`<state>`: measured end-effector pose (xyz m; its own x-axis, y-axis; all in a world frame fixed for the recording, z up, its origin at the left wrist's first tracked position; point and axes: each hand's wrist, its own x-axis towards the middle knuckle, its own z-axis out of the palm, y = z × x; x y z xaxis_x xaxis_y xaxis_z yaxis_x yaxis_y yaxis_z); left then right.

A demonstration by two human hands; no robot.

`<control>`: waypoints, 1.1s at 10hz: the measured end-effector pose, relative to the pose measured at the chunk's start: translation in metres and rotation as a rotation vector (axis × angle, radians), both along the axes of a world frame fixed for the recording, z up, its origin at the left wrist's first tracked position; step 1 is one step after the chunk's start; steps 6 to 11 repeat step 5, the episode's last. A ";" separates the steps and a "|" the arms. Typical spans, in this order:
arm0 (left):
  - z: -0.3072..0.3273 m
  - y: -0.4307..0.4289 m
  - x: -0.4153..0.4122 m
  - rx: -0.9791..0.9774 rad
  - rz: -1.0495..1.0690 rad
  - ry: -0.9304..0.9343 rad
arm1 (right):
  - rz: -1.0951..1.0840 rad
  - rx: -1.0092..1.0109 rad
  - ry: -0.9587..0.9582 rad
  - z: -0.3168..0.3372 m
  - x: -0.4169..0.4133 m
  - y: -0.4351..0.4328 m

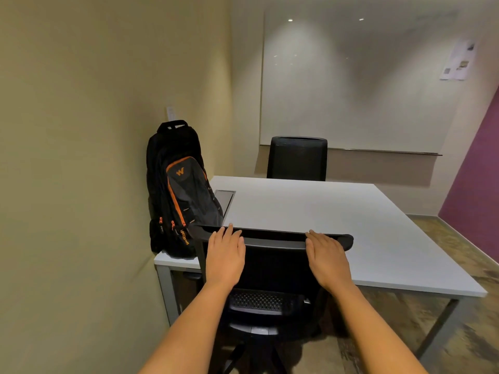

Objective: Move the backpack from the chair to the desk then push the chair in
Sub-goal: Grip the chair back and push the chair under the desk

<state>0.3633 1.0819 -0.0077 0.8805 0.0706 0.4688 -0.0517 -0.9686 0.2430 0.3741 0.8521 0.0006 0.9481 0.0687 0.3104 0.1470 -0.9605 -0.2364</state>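
Observation:
A black backpack (178, 190) with orange trim stands upright on the left end of the white desk (337, 225), leaning against the wall. The black office chair (275, 265) stands in front of me at the desk's near edge, its backrest top level with the desktop. My left hand (225, 255) lies flat against the back of the chair's backrest near its left side, fingers extended to the top edge. My right hand (328, 259) lies flat the same way near the right side. Neither hand is curled around anything.
A second black chair (297, 157) stands at the desk's far side under a whiteboard (351, 85). A beige wall (81, 157) runs close along the left; a purple wall (475, 184) is at right. A grey cable hatch (225, 198) sits in the desktop beside the backpack.

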 end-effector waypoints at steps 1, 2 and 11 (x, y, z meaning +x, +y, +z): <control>-0.004 -0.002 -0.013 0.024 0.013 0.025 | 0.028 -0.002 -0.021 -0.002 -0.009 -0.006; -0.005 -0.003 -0.022 0.035 -0.006 0.047 | 0.054 0.022 -0.033 -0.004 -0.019 -0.011; 0.028 0.004 -0.016 0.166 -0.009 -0.041 | 0.069 0.444 -0.120 0.006 -0.074 -0.018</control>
